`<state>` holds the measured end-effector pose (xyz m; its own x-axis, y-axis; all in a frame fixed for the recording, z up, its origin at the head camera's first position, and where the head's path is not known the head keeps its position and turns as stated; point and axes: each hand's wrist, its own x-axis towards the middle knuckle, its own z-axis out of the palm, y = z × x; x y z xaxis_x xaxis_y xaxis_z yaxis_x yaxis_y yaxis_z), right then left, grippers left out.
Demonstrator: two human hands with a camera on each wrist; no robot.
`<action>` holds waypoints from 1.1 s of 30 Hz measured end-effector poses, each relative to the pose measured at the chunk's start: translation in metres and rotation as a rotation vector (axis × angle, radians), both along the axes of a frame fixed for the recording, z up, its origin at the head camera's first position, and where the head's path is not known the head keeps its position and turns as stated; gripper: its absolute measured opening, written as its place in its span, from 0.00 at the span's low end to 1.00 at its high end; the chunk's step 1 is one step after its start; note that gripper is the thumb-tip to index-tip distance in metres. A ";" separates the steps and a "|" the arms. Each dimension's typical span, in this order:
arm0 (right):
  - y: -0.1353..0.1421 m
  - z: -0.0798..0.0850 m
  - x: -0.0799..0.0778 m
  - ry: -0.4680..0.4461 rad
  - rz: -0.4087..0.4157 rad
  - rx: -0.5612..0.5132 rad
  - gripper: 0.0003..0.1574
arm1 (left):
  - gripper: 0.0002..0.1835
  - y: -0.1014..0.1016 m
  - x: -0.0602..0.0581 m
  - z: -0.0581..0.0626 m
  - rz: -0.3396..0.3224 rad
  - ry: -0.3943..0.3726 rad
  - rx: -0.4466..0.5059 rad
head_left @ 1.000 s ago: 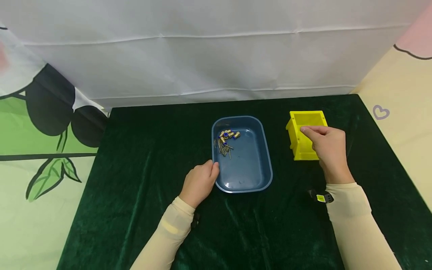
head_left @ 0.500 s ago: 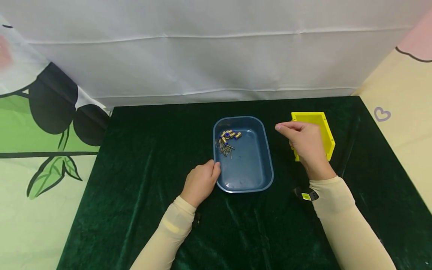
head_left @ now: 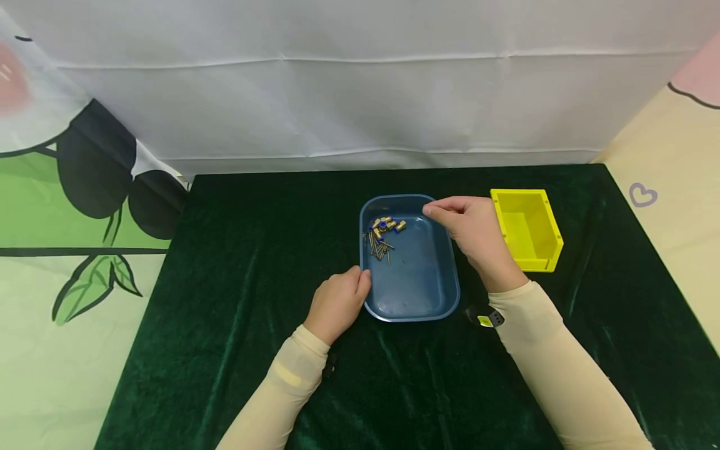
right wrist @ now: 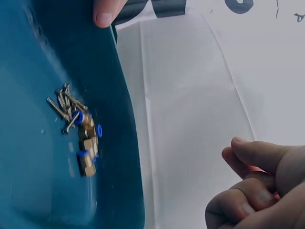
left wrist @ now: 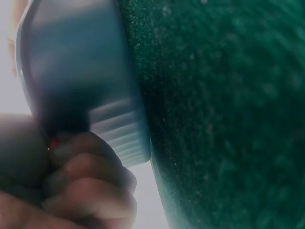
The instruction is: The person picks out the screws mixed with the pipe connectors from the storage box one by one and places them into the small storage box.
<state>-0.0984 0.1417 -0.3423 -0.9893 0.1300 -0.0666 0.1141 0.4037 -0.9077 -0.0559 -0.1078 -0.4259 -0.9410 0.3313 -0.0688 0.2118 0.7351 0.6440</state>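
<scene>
My left hand (head_left: 339,303) grips the near left rim of a blue plastic tray (head_left: 413,281); in the left wrist view its fingers (left wrist: 90,164) curl under the tray's side. Brass fittings with blue collars (head_left: 389,225) and several thin screws (head_left: 379,247) lie in a pile at the tray's left side. My right hand (head_left: 475,234) hovers over the tray's far right rim. Its thumb and index fingertips (right wrist: 240,140) are brought close together, the other fingers curled, and nothing shows between them.
To the right of the tray stands a yellow open-fronted bin (head_left: 554,250), with nothing seen inside. Dark green velvet cloth (head_left: 270,237) covers the table, and a white sheet (head_left: 337,106) hangs along its back edge.
My right hand has moved left from over the yellow bin to the tray's far right rim, uncovering the bin. The left hand keeps its grip on the tray.
</scene>
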 end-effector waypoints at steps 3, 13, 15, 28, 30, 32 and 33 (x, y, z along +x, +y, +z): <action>-0.008 0.002 -0.003 0.016 0.026 -0.013 0.20 | 0.19 0.000 0.000 0.001 -0.001 0.002 -0.001; -0.025 -0.002 -0.016 0.011 0.121 -0.034 0.14 | 0.19 -0.001 -0.001 0.001 -0.006 0.013 0.007; -0.027 -0.004 -0.018 0.005 0.134 -0.039 0.14 | 0.19 -0.001 0.000 0.001 -0.005 0.015 0.005; -0.038 -0.018 -0.027 -0.082 0.184 0.032 0.14 | 0.20 -0.001 0.001 0.000 0.000 0.016 -0.011; -0.039 -0.021 -0.029 -0.105 0.184 0.050 0.13 | 0.20 -0.001 0.001 0.000 0.001 0.021 -0.016; -0.040 -0.024 -0.031 -0.131 0.184 0.067 0.13 | 0.20 0.000 0.001 0.000 0.000 0.027 -0.021; -0.041 -0.026 -0.033 -0.144 0.181 0.073 0.12 | 0.20 0.000 0.001 0.000 0.000 0.031 -0.023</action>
<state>-0.1311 0.1009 -0.3686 -0.9779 -0.0384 -0.2056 0.1604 0.4934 -0.8549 -0.0554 -0.1079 -0.4262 -0.9429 0.3297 -0.0475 0.2309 0.7496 0.6203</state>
